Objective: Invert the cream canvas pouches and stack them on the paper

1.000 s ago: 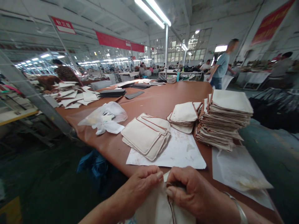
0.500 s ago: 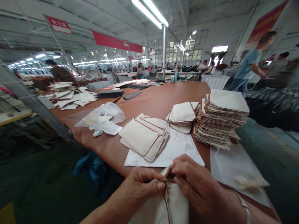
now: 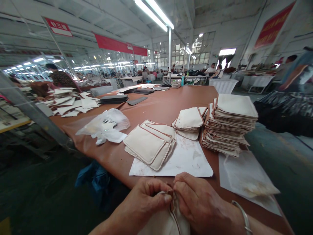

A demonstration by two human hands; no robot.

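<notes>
Low in the view, close to me, is a cream fabric piece [image 3: 160,223] with a brown edge running down its middle. My left hand [image 3: 146,197] pinches the top of that edge between thumb and forefinger. Right against it, my right hand [image 3: 195,199] has its fingers closed on the same brown edge from the other side; its fingertips are partly hidden. Just beyond my hands, several cream fabric pieces [image 3: 144,143] with brown edging lie overlapped on a white sheet [image 3: 171,166].
A tall stack of cream pieces [image 3: 234,107] stands at the right beside a smaller pile [image 3: 189,119]. A plastic bag [image 3: 114,120] lies left on the brown-covered table [image 3: 156,112]. Black panels [image 3: 113,99] and loose cream pieces [image 3: 73,104] sit farther back. A metal post [image 3: 36,107] slants at the left.
Both hands have come lower and closer together on the brown edge, and the right fingers have bent down over it. A person in blue has walked toward the right edge.
</notes>
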